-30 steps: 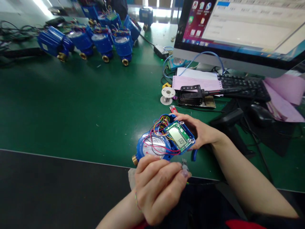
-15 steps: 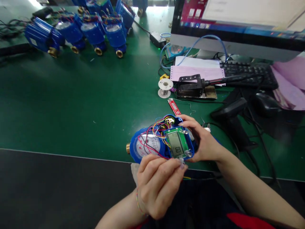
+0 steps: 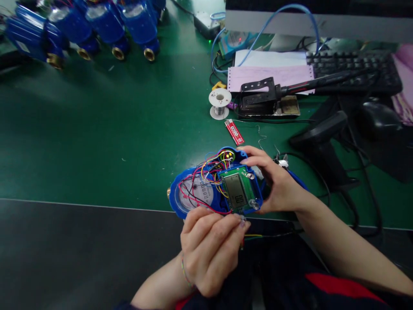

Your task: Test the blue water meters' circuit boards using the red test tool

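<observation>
A blue water meter (image 3: 193, 191) lies open at the near edge of the green table (image 3: 112, 129), with a round dial, coloured wires (image 3: 206, 174) and a green circuit board with a small display (image 3: 237, 193). My right hand (image 3: 277, 183) grips the meter's right end. My left hand (image 3: 209, 249) pinches a small part at the board's lower edge; the part itself is mostly hidden by my fingertips.
Several more blue meters (image 3: 97, 26) stand at the back left. A solder spool (image 3: 220, 102), a soldering iron on its stand (image 3: 267, 97), a red lighter (image 3: 234, 131), a barcode scanner (image 3: 318, 137), keyboard (image 3: 351, 73), mouse (image 3: 377, 118) and pink papers (image 3: 271, 73) crowd the right.
The view has tilted down, so the monitor has slid out of frame. The meter has turned slightly and shifted left in my hands. My left fingertips have moved up to the board's edge.
</observation>
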`<state>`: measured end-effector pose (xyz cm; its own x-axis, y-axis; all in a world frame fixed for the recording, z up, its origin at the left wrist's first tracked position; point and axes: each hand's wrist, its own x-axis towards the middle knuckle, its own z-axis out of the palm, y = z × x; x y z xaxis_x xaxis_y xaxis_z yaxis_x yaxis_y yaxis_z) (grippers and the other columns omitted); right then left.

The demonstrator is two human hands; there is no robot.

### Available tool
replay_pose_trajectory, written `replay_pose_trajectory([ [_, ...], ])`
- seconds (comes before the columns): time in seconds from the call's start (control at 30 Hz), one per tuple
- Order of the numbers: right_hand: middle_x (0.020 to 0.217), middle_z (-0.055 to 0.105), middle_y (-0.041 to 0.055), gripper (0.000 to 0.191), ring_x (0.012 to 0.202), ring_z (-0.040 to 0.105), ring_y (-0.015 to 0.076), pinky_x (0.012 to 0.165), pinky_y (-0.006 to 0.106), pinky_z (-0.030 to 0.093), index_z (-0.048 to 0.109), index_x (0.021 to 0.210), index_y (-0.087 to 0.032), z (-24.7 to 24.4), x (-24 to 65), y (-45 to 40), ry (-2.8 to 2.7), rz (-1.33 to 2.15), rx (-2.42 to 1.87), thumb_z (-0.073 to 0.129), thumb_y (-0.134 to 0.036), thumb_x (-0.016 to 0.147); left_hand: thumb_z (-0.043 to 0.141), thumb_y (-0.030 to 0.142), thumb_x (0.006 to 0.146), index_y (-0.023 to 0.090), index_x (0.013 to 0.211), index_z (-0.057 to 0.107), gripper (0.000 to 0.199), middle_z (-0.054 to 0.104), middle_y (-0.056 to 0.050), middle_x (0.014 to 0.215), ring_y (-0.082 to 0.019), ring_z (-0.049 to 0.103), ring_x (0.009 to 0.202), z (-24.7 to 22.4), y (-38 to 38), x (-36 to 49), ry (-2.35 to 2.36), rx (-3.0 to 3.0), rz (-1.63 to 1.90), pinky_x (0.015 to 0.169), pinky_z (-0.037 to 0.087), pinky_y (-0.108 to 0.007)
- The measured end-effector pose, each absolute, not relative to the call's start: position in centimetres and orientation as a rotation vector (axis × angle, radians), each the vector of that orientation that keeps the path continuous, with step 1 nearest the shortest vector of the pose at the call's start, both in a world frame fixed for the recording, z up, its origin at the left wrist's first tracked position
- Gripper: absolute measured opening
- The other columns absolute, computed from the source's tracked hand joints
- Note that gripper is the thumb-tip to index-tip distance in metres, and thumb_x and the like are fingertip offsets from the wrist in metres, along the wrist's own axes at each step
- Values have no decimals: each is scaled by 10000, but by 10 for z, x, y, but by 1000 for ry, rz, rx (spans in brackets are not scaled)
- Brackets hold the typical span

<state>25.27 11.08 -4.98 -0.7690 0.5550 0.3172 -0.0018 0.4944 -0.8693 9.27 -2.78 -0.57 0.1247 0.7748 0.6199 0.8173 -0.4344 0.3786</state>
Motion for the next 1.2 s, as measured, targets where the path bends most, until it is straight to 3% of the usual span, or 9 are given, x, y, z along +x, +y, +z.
replay_pose_trajectory([
  [0.5,1381,330,75,803,1299,314,275,1075,435,275,388,1247,-288,-51,253,110,-2163,1252,-455,806,-298,560,635,68,729,124,806,676,104,719,-36,765,-114,586,711,-7,-24,95,-1653,-2267,-1191,688,473,-283],
  [1.2,1374,348,99,762,1291,328,279,1072,447,276,399,1232,-264,-44,252,111,-2174,1240,-471,791,-304,580,646,-11,668,80,815,664,174,688,-62,803,-132,589,739,-23,-22,98,-1623,-2202,-1492,656,507,-279],
])
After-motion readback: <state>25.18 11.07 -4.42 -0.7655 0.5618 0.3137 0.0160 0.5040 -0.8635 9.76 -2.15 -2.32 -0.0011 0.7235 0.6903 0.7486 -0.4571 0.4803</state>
